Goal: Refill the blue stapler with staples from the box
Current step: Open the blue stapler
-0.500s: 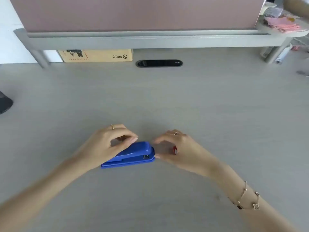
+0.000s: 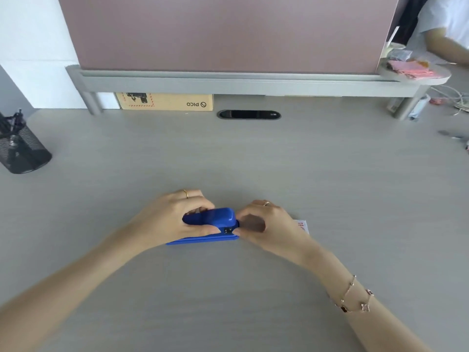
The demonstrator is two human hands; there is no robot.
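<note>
The blue stapler (image 2: 210, 224) lay flat on the pale grey desk (image 2: 253, 161), near the middle of its front half, its nose pointing right. The left hand (image 2: 172, 219) was closed around the stapler's body, fingers curled over the far side and the thumb pressed along the near side. The right hand (image 2: 266, 224) met the stapler at its nose, thumb and fingertips touching the front end in a loose pinch; whether it actually gripped anything there could not be told. Just beyond the right hand, partly hidden by it, a corner of a small white box with red print (image 2: 302, 224) showed on the desk.

Each hand wore a gold ring, and a chain bracelet (image 2: 355, 298) hung on the right wrist. Further out, a black mesh pen holder (image 2: 20, 151) stood at the left edge, and a dark oval cable slot (image 2: 248, 114) sat in the desk toward the back. Behind it ran a grey shelf rail (image 2: 228, 83) under a dusty-pink partition panel (image 2: 223, 31), with a brown PICO cardboard box (image 2: 165, 101) below the rail. Pink papers (image 2: 411, 67) lay on the shelf's right end.
</note>
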